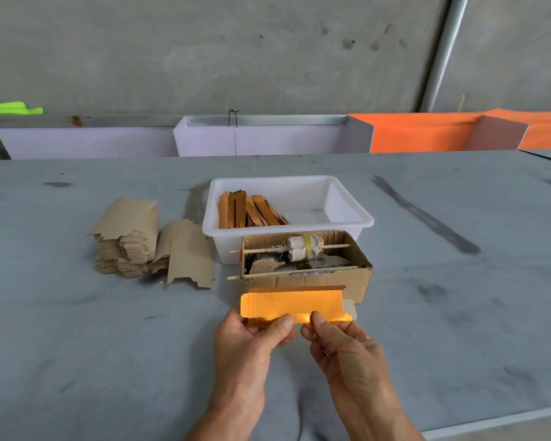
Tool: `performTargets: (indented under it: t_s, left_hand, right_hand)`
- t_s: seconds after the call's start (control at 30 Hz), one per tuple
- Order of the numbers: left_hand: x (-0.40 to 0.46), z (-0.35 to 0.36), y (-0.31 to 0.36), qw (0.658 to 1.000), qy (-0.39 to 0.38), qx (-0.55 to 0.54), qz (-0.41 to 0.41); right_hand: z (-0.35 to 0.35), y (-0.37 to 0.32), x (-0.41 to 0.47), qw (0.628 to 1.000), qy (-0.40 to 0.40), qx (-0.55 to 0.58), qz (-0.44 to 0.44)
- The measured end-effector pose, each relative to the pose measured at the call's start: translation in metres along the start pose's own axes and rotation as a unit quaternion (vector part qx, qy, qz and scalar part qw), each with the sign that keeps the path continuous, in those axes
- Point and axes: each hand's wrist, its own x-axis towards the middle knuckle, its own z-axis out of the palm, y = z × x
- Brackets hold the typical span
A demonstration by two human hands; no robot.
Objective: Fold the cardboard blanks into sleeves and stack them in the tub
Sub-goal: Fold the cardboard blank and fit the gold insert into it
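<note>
Both hands, left (252, 338) and right (341, 342), are pinched on a gold blank (293, 305) near the table's (77, 361) front edge; uneven thumb pressure could skew the crease.

Behind the gold blank (291, 305), the fingers of the left hand (252, 338) and the right hand (341, 342) are hidden; only the thumbs show on its front. Both forearms are cut off by the bottom edge. Just beyond the grip, the cardboard box (306, 278) covers the near wall of the white tub (287, 214). What lies inside the box is not clear.
</note>
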Motion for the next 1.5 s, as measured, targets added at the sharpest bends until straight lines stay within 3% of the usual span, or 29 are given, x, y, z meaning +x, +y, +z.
performTargets:
  t_s: [0.6,0.8,0.93,1.0,1.1,1.2,1.33,1.5]
  left_hand:
    - [0.003,-0.009,-0.005,0.999,-0.039,-0.013,0.001]
    - [0.001,-0.008,-0.01,0.997,-0.052,0.029,0.056]
    - [-0.003,-0.011,-0.005,0.986,-0.119,0.082,0.082]
    - [-0.002,-0.013,0.004,0.988,-0.14,0.052,0.046]
    - [0.004,-0.011,0.015,0.98,-0.154,-0.071,-0.109]
    - [0.008,-0.009,0.019,0.96,-0.147,-0.062,-0.23]
    - [0.011,-0.009,0.022,0.947,-0.167,-0.011,-0.275]
    - [0.014,-0.006,0.02,0.941,-0.204,0.028,-0.27]
  right_hand:
    - [-0.008,-0.002,0.007,1.0,0.024,-0.006,-0.006]
    - [-0.004,0.003,0.005,0.999,-0.034,-0.013,0.016]
    - [-0.005,0.001,0.007,0.997,-0.058,0.043,0.019]
    - [-0.008,-0.002,0.007,0.996,-0.071,0.056,0.012]
    - [-0.013,-0.007,0.008,0.994,-0.102,0.04,0.002]
    - [-0.016,-0.008,0.009,0.993,-0.114,0.012,0.008]
    - [-0.015,-0.007,0.007,0.994,-0.101,-0.024,0.031]
    - [-0.011,-0.005,0.005,0.993,-0.095,0.0,0.071]
